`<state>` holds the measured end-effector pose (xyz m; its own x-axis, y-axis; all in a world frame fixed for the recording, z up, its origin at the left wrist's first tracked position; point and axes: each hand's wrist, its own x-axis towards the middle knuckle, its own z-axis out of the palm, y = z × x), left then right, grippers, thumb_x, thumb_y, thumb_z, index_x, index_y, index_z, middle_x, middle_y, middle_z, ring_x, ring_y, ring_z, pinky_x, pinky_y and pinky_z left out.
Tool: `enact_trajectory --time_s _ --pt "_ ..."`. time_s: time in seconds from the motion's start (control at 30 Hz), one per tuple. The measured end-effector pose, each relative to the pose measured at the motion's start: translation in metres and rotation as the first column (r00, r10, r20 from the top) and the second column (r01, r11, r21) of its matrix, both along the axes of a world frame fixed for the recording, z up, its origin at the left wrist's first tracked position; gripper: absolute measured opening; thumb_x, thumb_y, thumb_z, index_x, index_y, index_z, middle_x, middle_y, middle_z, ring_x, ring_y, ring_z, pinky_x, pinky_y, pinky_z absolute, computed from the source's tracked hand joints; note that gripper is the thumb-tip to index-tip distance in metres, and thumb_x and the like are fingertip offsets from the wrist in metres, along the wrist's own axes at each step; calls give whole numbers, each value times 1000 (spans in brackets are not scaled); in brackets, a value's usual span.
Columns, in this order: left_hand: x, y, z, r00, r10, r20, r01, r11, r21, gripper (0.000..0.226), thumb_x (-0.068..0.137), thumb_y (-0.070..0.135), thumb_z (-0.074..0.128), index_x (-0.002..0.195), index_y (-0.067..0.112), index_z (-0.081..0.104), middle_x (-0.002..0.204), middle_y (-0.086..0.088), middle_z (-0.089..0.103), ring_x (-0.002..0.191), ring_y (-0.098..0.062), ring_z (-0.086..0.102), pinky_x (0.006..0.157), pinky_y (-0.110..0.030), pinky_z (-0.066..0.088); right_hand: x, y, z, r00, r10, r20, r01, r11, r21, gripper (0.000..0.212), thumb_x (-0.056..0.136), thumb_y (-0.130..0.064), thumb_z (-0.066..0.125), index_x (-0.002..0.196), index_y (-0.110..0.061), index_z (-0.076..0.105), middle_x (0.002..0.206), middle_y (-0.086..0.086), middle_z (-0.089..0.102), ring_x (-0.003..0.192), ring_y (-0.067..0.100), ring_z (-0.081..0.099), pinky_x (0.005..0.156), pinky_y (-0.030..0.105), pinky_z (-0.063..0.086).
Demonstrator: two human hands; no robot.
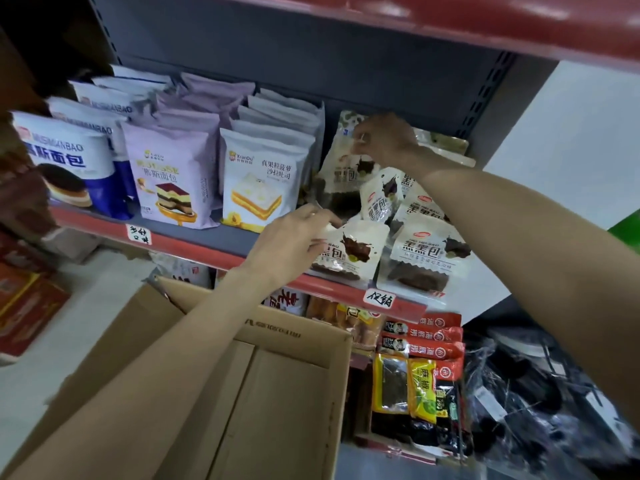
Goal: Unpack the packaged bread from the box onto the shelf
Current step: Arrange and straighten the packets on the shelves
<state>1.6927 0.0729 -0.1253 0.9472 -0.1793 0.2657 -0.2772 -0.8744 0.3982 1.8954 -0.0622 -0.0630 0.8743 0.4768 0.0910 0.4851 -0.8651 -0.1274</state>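
Several white packs of dark bread lie in a loose pile at the right end of the red-edged shelf (332,284). My left hand (291,242) grips the top corner of one front pack (349,251) lying at the shelf edge. My right hand (386,138) reaches deeper in and pinches the top of an upright pack (341,169) near the back panel. Another pack (424,258) lies flat at the front right. The open cardboard box (277,393) stands below the shelf; what shows of its inside holds nothing.
Rows of standing bread bags fill the shelf's left: blue-white (64,164), purple (169,174) and white (259,174). Red and yellow snack packs (420,368) hang below right. Black plastic bags (540,393) lie at the far right. Red boxes (24,306) sit at left.
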Motion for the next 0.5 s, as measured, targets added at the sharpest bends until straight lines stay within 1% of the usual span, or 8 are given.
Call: enact_trajectory --time_s 0.1,0.2,0.27,0.33,0.4,0.43,0.47,0.5 --pt "1 3 0 1000 3 -7 -3 1000 7 43 89 17 62 129 26 50 121 -1 53 93 -23 59 76 -39 50 -1 0 -5 997 -70 27 68 996 49 29 90 -30 61 118 -22 64 125 3 61 113 26 57 87 30 44" --pt "3 4 -1 999 22 -23 -21 1000 15 48 89 21 63 132 29 46 127 2 49 90 -20 59 76 -40 51 -6 1 -7 997 -18 72 17 1000 18 26 93 -25 56 118 -22 65 127 4 60 115 27 57 94 34 47" --pt "3 5 -2 999 23 -25 -23 1000 12 49 88 23 64 133 29 45 129 2 48 91 -20 59 76 -40 52 -9 -4 -4 999 5 41 -8 998 61 29 94 -24 54 122 -23 61 128 2 61 114 25 58 95 35 47" --pt "3 6 -2 1000 23 -19 -23 1000 13 50 88 25 64 133 29 45 130 2 48 94 -21 60 75 -41 52 -15 -15 3 998 59 35 -64 985 158 29 95 -24 52 123 -21 61 125 1 62 110 20 60 93 24 45" --pt "3 6 -2 1000 19 -14 -19 1000 9 48 88 25 63 132 28 45 130 2 49 96 -22 60 76 -42 52 -25 -30 14 988 152 -31 -138 953 271 29 95 -13 49 120 -18 62 128 1 60 110 13 56 83 6 38" --pt "3 6 -2 1000 8 -14 -8 1000 -3 45 89 25 62 131 28 47 128 1 51 96 -23 60 76 -42 52 -30 -40 18 973 209 -99 -179 951 251 33 93 -7 49 121 -18 61 131 0 56 116 14 51 82 5 34" --pt "3 7 -2 1000 -13 -12 13 1000 -22 40 89 24 61 128 26 50 126 1 54 95 -24 61 76 -42 52 -33 -49 21 954 250 -165 -224 961 162 39 90 -4 51 125 -20 59 135 0 52 123 16 45 87 10 31" --pt "3 7 -2 999 -40 -10 39 999 -36 34 90 23 60 124 24 53 121 0 58 94 -25 62 74 -42 51 -35 -55 22 945 263 -195 -268 963 -1 43 88 -5 55 127 -23 56 137 1 48 130 19 37 96 18 29"
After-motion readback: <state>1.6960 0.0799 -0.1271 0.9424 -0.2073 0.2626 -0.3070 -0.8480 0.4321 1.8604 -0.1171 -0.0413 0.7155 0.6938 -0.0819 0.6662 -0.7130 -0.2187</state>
